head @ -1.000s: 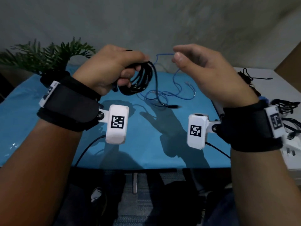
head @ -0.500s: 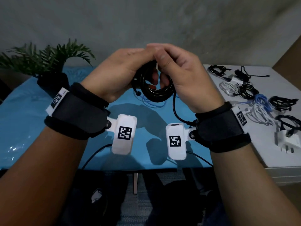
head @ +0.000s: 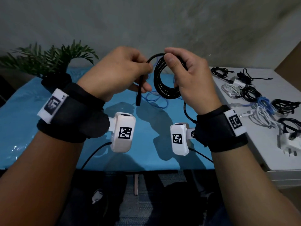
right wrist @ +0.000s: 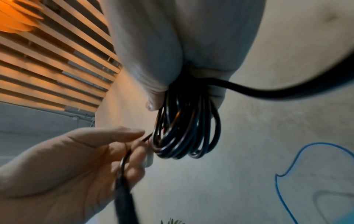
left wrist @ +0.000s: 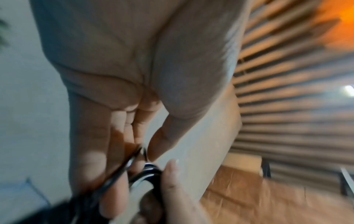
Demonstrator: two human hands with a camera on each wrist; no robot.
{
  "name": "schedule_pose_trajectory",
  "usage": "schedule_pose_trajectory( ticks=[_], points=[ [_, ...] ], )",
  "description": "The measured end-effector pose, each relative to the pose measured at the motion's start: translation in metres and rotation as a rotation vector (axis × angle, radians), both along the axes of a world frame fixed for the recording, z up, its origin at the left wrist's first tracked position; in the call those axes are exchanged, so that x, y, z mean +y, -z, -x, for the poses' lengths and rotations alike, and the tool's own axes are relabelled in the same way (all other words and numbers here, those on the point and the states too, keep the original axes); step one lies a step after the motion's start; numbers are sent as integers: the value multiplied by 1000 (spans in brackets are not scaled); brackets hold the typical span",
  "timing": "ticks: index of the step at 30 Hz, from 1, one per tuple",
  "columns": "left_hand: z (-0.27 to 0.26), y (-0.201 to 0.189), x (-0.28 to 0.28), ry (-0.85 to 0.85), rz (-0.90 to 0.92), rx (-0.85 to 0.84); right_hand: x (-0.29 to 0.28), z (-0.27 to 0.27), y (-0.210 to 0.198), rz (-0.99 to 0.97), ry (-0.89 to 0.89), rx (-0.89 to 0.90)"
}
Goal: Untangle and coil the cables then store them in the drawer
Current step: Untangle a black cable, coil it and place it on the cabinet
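Black cable (head: 164,82) coil in right hand (head: 193,79), end in left hand (head: 117,75)

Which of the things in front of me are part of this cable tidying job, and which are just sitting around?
Part of the job:
- black cable coil, gripped by right hand
- its loose end, pinched by left hand
- blue cable on blue table
- cable bundles on white cabinet

Lying about:
- plant
- white plug adapter

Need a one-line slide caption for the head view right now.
Right hand grips coiled glossy black cable; left hand pinches its free end above blue table.
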State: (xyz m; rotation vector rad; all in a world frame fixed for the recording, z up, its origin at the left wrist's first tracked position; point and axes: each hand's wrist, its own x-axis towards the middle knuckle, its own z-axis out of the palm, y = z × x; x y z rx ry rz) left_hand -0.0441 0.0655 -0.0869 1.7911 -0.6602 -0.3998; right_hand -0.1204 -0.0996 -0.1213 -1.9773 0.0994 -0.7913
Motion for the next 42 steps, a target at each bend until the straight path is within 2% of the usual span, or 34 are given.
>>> schedule_pose_trajectory(
  ticks=[3, 5, 9, 15, 16, 19, 21, 24, 28, 33, 35, 40, 42],
  points=[
    [-1, -5, 8, 90, 73, 122, -1, -2, 1, -28, 14, -29],
    [0, -8, 10, 118, 106, 126, -1, -2, 0, -52, 11, -38],
    [6, -6, 6, 92, 115, -50, 1, 0, -3, -131, -1, -27],
    [11, 14, -12, 2, 82, -403, 7, 2, -3, -336, -159, 1],
    [10, 16, -14, 4, 71, -392, 8, 3, -4, -340, -175, 0],
    [8, 17, -15, 171, 40, -132, 9, 6, -7, -284, -185, -28],
    [7, 17, -14, 232, 38, -88, 10, 7, -9, -196, -163, -38],
    [5, 19, -17, 158, 42, -155, 17, 8, -11, -54, -118, -35],
    [7, 26, -24, -74, 5, -338, 27, 3, -6, 83, -70, -33],
    [12, 35, -27, -279, 20, -378, 32, 1, -5, 121, -46, -10],
    [12, 37, -28, -273, 83, -317, 31, 1, -7, 130, -41, -13],
    [6, 36, -30, -69, 229, -124, 21, 1, -9, 102, -49, -39],
    [4, 38, -32, -92, 169, -195, 19, 2, -9, 107, -62, -41]
  ],
)
